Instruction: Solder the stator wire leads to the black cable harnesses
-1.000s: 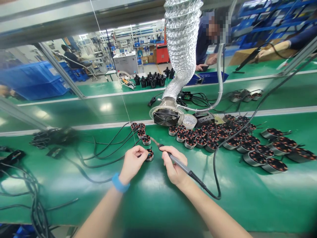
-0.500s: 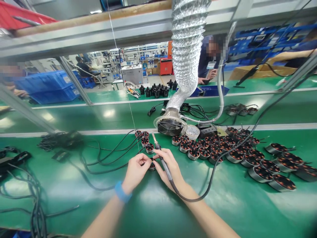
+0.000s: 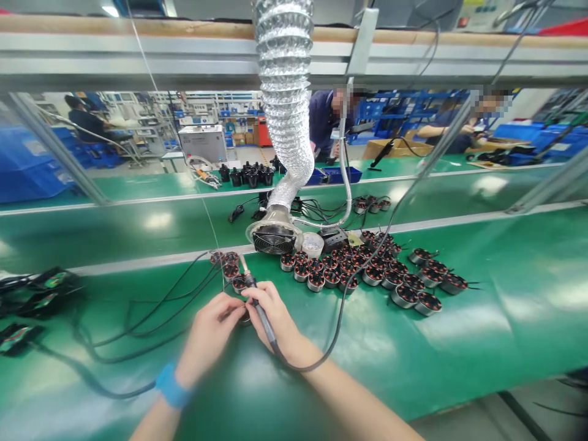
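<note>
Green bench (image 3: 478, 334): right hand (image 3: 283, 326) grips 1 soldering iron (image 3: 265, 323).

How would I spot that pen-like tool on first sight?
Find the silvery hose over the green bench. Below the black fan at its end is the right hand. The tool it holds is long and slim, with a black cable, unlike the squat round parts nearby.

Factory workshop, soldering iron (image 3: 263, 316), green workbench (image 3: 478, 349), silver exhaust duct (image 3: 285, 92)
</note>
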{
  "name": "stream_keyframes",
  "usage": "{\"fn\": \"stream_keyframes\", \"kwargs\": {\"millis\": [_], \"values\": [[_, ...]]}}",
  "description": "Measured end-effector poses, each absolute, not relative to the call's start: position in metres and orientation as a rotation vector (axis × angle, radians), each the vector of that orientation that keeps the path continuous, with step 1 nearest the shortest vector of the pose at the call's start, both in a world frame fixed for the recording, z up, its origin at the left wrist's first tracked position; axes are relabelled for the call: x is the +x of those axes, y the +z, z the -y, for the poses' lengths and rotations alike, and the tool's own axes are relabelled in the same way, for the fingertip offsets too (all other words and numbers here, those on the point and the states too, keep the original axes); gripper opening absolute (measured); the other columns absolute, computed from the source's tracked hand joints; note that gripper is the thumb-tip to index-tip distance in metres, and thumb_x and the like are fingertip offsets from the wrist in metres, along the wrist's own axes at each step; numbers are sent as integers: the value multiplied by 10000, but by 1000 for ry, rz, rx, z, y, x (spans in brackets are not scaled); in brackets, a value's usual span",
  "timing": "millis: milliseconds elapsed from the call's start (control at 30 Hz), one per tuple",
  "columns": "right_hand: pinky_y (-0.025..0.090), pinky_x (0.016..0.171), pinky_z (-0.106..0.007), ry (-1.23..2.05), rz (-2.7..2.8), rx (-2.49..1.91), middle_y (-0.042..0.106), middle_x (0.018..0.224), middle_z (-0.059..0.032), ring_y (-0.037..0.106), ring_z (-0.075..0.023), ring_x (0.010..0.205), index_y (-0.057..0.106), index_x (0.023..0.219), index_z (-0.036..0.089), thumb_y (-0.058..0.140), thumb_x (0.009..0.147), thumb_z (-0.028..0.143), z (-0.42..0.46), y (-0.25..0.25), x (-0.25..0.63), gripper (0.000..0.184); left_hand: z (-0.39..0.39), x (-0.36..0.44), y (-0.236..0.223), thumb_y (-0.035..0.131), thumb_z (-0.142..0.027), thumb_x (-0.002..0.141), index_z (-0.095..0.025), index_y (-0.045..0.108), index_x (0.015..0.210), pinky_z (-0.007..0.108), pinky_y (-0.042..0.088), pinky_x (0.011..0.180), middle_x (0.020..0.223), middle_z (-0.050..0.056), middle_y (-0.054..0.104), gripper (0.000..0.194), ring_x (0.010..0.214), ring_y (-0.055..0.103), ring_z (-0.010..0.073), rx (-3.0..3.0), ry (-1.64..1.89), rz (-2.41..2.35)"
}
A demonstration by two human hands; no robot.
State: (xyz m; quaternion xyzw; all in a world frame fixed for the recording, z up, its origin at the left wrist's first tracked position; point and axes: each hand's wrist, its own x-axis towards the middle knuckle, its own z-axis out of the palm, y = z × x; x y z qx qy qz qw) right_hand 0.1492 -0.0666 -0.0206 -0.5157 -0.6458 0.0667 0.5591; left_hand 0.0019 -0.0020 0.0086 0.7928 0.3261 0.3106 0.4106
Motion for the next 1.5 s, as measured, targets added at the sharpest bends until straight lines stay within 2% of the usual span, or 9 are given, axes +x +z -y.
{"fn": "stream_keyframes", "kwargs": {"millis": [300, 500, 667, 833, 967, 1067, 1200, 1367, 1500], "values": [[548, 844, -308, 151, 1509, -1232, 497, 1087, -71, 591, -162, 926, 504, 1283, 263, 458, 941, 88, 71, -16, 151, 387, 2, 4, 9, 507, -283, 952, -210, 662, 816, 260, 429, 734, 812, 29, 603, 219, 767, 578, 168, 2199, 812, -813], [560, 808, -274, 151, 1521, -1210, 505, 1073, -62, 607, -146, 879, 517, 1266, 268, 460, 931, 64, 68, -18, 151, 396, 5, 8, 9, 537, -282, 933, -191, 642, 758, 254, 420, 685, 791, 21, 586, 224, 747, 566, 160, 2019, 829, -892], [549, 856, -288, 145, 1550, -1223, 512, 1092, -62, 612, -161, 953, 505, 1302, 278, 453, 921, 55, 66, -24, 153, 445, 2, 11, 7, 583, -281, 902, -181, 664, 765, 251, 435, 646, 876, 39, 569, 188, 741, 556, 150, 1957, 874, -904], [540, 864, -280, 126, 1584, -1229, 527, 1087, -60, 613, -170, 986, 504, 1320, 278, 455, 919, 62, 66, -26, 156, 458, -2, 14, 5, 584, -249, 896, -180, 662, 763, 295, 466, 831, 963, 59, 655, 169, 919, 609, 190, 1944, 883, -878], [525, 879, -286, 70, 1506, -1247, 578, 1084, -67, 625, -165, 984, 539, 1277, 255, 466, 950, 94, 70, -18, 158, 372, -5, 16, 1, 582, -266, 896, -177, 670, 792, 305, 472, 796, 855, 43, 691, 163, 832, 626, 191, 1934, 811, -938], [519, 854, -291, 13, 1372, -1282, 655, 1019, -50, 647, -163, 927, 590, 1192, 239, 523, 953, 143, 76, -8, 162, 266, -7, 16, 0, 593, -295, 888, -171, 675, 785, 300, 479, 775, 847, 48, 695, 181, 818, 630, 192, 1932, 804, -950], [521, 758, -285, 0, 1157, -1307, 700, 868, -28, 676, -160, 795, 643, 952, 207, 545, 937, 191, 85, -1, 168, 100, -10, 14, -1, 610, -328, 875, -166, 681, 784, 295, 485, 768, 858, 57, 701, 199, 824, 637, 195, 1894, 788, -940], [456, 546, -253, 143, 1137, -1241, 643, 661, 9, 611, -133, 564, 636, 831, 200, 520, 925, 232, 93, -3, 169, 152, -9, 12, -2, 620, -331, 868, -166, 675, 779, 292, 487, 763, 862, 57, 697, 196, 808, 634, 186, 1859, 809, -935], [414, 502, -242, 152, 1170, -1228, 589, 579, 36, 529, -105, 463, 644, 827, 198, 521, 915, 228, 93, -1, 167, 155, -7, 13, -3, 622, -313, 863, -166, 679, 778, 288, 483, 742, 848, 53, 694, 179, 798, 633, 184, 1873, 837, -973]]}}
